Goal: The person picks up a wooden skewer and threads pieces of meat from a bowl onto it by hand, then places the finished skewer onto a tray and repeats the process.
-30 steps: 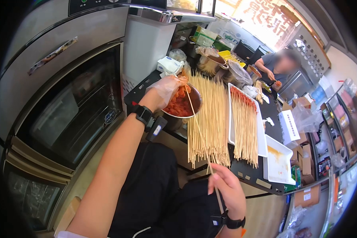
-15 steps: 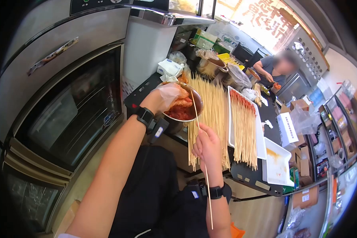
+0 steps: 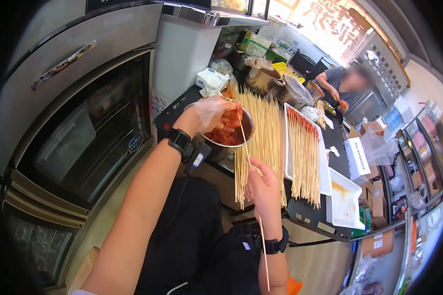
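My left hand [image 3: 207, 114], in a clear plastic glove, grips a piece of red marinated meat [image 3: 231, 119] over a metal bowl [image 3: 248, 129] of the same meat. My right hand [image 3: 264, 188], bare, pinches a long bamboo skewer [image 3: 254, 196] whose tip reaches up to the meat piece. The skewer's tail runs down past my wrist. A pile of bare bamboo skewers [image 3: 262, 142] lies on the black counter just right of the bowl.
A white tray [image 3: 325, 169] holds loaded skewers [image 3: 303, 152]; a second white tray [image 3: 346, 204] with sauce stains sits nearer. An oven [image 3: 83, 123] stands at the left. Another person [image 3: 342, 83] works at the far end. Boxes and bags fill the right side.
My right hand came up from my lap with the skewer to the bowl, then dropped slightly. My left hand lifted a meat piece from the bowl onto the skewer's tip.
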A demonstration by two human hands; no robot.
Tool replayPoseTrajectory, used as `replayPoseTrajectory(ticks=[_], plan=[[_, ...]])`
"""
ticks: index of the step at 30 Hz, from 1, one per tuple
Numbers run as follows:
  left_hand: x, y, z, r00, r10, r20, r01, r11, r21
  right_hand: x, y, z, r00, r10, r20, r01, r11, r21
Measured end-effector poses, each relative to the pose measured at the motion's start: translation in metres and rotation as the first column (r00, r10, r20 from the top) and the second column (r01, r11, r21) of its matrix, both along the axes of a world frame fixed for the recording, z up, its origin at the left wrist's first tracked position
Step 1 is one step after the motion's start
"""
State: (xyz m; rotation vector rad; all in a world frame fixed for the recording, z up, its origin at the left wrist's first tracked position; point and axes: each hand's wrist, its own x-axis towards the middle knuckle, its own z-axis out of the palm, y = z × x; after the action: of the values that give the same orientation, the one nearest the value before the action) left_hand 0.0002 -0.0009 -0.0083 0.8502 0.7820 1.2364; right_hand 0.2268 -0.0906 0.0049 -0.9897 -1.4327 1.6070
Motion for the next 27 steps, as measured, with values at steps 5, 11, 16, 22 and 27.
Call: replayPoseTrajectory(ticks=[5, 11, 16, 22, 27], plan=[[0.001, -0.002, -0.002, 0.995, -0.003, 0.103, -0.002, 0.999, 0.043, -0.001, -0.003, -0.002, 0.995, 0.000, 0.097, -0.007, 0.997, 0.075], [-0.001, -0.002, -0.004, 0.994, 0.034, 0.108, -0.043, 0.995, 0.085, 0.000, -0.003, -0.003, 0.994, 0.002, 0.112, -0.017, 0.991, 0.136], [-0.001, -0.001, -0.004, 0.992, 0.019, 0.125, -0.026, 0.998, 0.056, -0.002, -0.001, -0.003, 0.989, -0.003, 0.150, -0.023, 0.985, 0.170], [0.002, 0.002, -0.009, 0.984, 0.066, 0.164, -0.088, 0.988, 0.130, -0.010, -0.001, -0.005, 0.950, -0.117, 0.290, 0.014, 0.943, 0.332], [0.000, 0.005, -0.011, 0.970, 0.193, -0.148, -0.116, 0.902, 0.416, -0.022, -0.001, -0.002, 0.909, -0.218, 0.356, 0.028, 0.882, 0.470]])
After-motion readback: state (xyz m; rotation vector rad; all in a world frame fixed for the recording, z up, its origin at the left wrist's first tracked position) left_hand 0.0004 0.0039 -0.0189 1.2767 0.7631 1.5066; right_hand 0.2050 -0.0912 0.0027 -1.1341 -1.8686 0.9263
